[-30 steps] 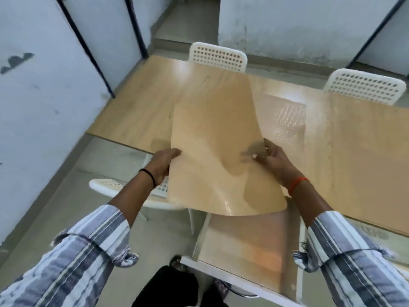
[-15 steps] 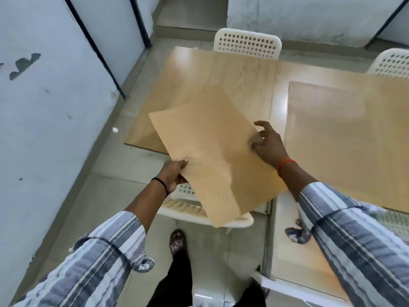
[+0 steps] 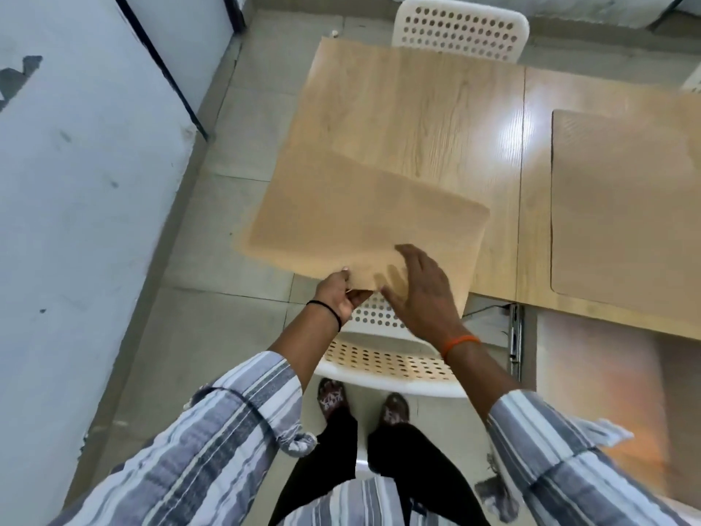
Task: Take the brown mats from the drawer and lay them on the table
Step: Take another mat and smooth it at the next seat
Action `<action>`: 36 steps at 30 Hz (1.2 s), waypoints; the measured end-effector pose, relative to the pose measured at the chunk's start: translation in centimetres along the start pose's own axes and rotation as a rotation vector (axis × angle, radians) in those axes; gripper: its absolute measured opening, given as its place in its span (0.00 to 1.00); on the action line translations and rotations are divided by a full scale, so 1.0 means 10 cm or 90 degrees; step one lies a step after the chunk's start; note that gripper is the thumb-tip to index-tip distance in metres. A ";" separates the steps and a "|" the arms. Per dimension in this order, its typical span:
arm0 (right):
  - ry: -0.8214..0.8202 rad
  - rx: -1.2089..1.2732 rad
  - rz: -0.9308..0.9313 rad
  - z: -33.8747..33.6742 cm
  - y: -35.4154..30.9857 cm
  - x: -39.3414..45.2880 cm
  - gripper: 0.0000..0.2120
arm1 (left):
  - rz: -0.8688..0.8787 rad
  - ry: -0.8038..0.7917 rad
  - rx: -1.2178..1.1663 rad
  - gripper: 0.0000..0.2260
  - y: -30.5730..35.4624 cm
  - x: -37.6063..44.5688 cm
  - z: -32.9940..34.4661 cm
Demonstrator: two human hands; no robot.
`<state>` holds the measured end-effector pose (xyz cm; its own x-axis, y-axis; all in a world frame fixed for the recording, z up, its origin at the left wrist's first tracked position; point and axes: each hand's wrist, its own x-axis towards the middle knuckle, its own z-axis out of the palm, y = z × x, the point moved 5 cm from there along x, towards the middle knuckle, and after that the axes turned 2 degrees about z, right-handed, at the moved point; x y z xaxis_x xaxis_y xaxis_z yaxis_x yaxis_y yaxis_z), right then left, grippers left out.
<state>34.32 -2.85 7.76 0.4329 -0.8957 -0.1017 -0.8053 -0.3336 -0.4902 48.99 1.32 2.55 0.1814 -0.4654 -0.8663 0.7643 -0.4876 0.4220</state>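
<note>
Now my left hand (image 3: 339, 294) pinches the near edge of a brown mat (image 3: 364, 225) at frame centre — its left corner overhangs the table (image 3: 409, 108). My right hand (image 3: 421, 294) lies spread flat on it. A second mat (image 3: 626, 206) rests at right — bare wood between.

Bare counter (image 3: 417, 119) lay open beyond the held mat (image 3: 364, 222), up to a white chair back (image 3: 461, 30) at the far edge. To the right, room was taken by 1 laid mat (image 3: 626, 206). Near edge was blocked by a chair (image 3: 383, 358) below both hands; wall (image 3: 76, 184) closed the left.
</note>
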 end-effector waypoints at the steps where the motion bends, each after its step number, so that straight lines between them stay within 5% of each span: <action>1: -0.017 -0.009 -0.011 0.05 -0.02 -0.03 0.32 | -0.004 -0.011 -0.006 0.08 0.03 0.00 0.09; 11: -0.045 -0.016 0.004 0.05 0.43 0.25 0.15 | -0.051 -0.041 0.094 0.05 0.19 0.12 0.39; 19: -0.035 0.031 -0.013 0.24 0.56 0.25 0.16 | 0.036 0.095 0.204 0.05 0.51 0.25 -0.15; 27: -0.082 0.075 0.012 0.21 0.63 0.30 0.23 | 0.069 0.081 0.317 0.05 0.61 0.29 -0.39; 36: -0.069 0.087 0.003 0.21 0.65 0.42 0.24 | 0.067 0.095 0.281 0.04 0.65 0.30 -0.55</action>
<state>31.76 -8.16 2.29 0.4762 -0.8579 -0.1930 -0.7480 -0.2797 -0.6019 57.94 0.78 1.23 0.3551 -0.4344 -0.8278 0.4071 -0.7252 0.5552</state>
